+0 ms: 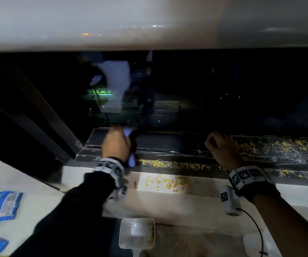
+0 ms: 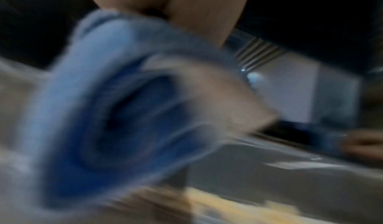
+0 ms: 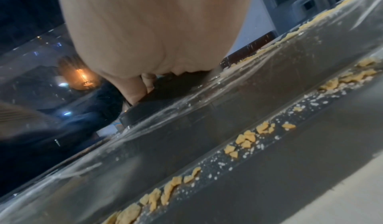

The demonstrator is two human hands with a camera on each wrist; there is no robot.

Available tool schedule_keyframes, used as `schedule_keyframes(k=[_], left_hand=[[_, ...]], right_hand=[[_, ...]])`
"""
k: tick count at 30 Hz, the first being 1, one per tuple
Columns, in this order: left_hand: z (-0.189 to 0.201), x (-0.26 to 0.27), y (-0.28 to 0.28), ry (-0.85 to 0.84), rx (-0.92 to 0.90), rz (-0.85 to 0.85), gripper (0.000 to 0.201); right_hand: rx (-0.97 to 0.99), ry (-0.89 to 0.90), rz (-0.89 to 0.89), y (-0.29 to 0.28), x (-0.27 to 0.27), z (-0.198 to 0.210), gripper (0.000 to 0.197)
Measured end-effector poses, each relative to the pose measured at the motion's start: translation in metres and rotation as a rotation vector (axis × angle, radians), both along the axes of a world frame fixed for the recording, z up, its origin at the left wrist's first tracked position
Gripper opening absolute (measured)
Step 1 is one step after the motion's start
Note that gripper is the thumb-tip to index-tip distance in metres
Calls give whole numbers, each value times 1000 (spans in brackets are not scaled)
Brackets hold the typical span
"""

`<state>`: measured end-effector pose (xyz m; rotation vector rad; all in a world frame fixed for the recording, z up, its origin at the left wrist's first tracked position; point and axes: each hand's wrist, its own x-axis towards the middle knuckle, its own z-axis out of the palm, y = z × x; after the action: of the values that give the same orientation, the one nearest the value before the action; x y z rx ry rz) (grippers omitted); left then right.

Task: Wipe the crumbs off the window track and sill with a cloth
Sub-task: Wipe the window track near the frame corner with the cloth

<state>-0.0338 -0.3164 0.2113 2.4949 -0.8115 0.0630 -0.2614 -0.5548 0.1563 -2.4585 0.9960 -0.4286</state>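
Left hand (image 1: 116, 143) grips bunched blue cloth (image 2: 87, 112), blurred, apparently on dark metal window track (image 1: 168, 143) at 9 o'clock. Right hand (image 1: 223, 147) at 3 o'clock, fingers curled against track; held object unclear. Yellow crumbs (image 1: 271, 145) on track, also on white sill (image 1: 288, 191).

Dark window track (image 1: 168, 143), white sill (image 1: 195, 186), yellow crumbs (image 1: 168, 182) scattered on both

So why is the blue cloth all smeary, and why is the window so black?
In the left wrist view the blue cloth is smeared by motion blur; in the head view the left hand is blurred too, and the window glass is black with small lights; in the right wrist view the crumbs look sharp.
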Motion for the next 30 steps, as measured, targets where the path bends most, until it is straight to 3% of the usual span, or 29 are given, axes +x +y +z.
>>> schedule_keyframes(k=[4, 7, 11, 14, 17, 19, 23, 26, 30], left_hand=[[-18, 68, 39, -107, 164, 195, 24], [-43, 50, 17, -107, 192, 188, 20], [-53, -19, -44, -45, 112, 28, 32], [-34, -67, -67, -29, 46, -176, 35], [-13, -58, -51, -42, -57, -296, 29], [-5, -24, -28, -68, 0, -204, 32], [-7, 53, 30, -121, 133, 173, 19], [-24, 66, 37, -96, 302, 174, 25], [-42, 41, -2, -67, 203, 165, 19]], right_hand=[[-34, -2, -26, 1, 2, 0, 43], [-47, 10, -37, 1, 3, -1, 41], [-30, 11, -27, 1, 3, -2, 26], [-18, 8, -4, 0, 2, 1, 25], [-15, 0, 7, -1, 0, 1, 34], [-7, 11, 7, -2, -1, 1, 33], [-39, 21, -4, -1, 0, 0, 30], [-49, 20, -14, -1, 1, 0, 29], [-46, 18, -28, -1, 3, -4, 26]])
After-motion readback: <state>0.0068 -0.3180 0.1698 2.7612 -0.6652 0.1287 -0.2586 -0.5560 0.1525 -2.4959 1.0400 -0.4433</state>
